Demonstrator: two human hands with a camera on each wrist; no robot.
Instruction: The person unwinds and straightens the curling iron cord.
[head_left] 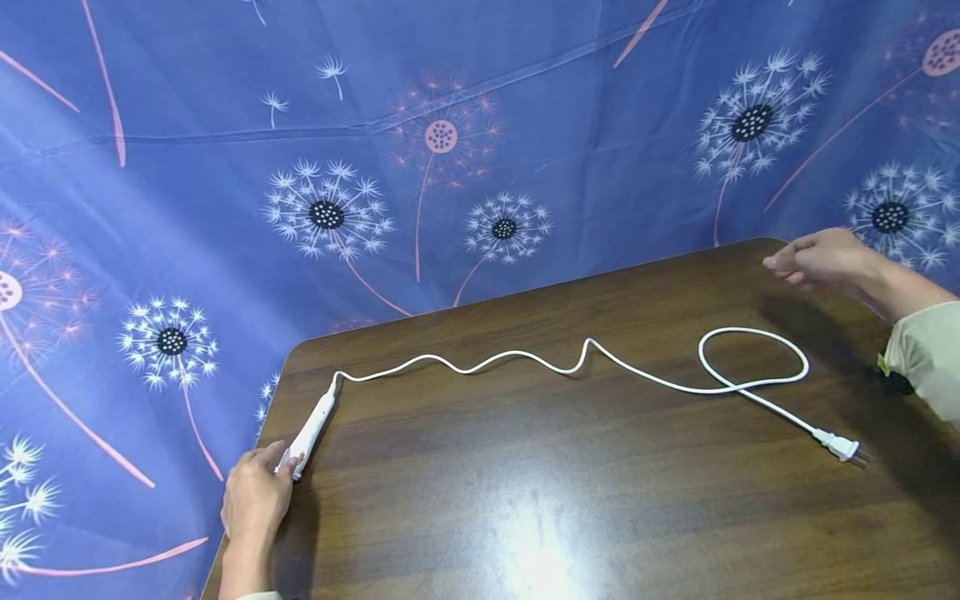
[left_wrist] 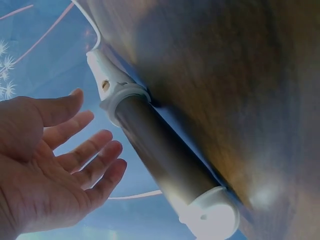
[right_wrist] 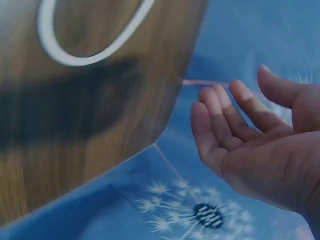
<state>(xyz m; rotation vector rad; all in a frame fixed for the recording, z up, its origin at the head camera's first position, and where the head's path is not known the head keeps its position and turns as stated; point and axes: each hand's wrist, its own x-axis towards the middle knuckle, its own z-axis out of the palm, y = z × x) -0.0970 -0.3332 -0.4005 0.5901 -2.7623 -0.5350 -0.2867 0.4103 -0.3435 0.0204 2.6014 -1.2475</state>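
Note:
A white curling iron (head_left: 311, 433) with a dark barrel (left_wrist: 162, 150) lies along the left side of the table. Its handle, with a small gold button, points to the back, where the cord leaves it. My left hand (head_left: 258, 496) is right at the iron and overlaps it in the head view. In the left wrist view the hand's fingers (left_wrist: 102, 160) are spread loosely beside the barrel, with nothing in them. Out past the table's far right corner, my right hand (head_left: 821, 258) hovers with loosely bent fingers, holding nothing.
The white cord (head_left: 510, 354) runs in waves across the brown wooden table (head_left: 465, 467). It makes one loop at the right and ends in a two-pin plug (head_left: 836, 444). A blue cloth (head_left: 585, 158) with dandelion prints hangs behind the table.

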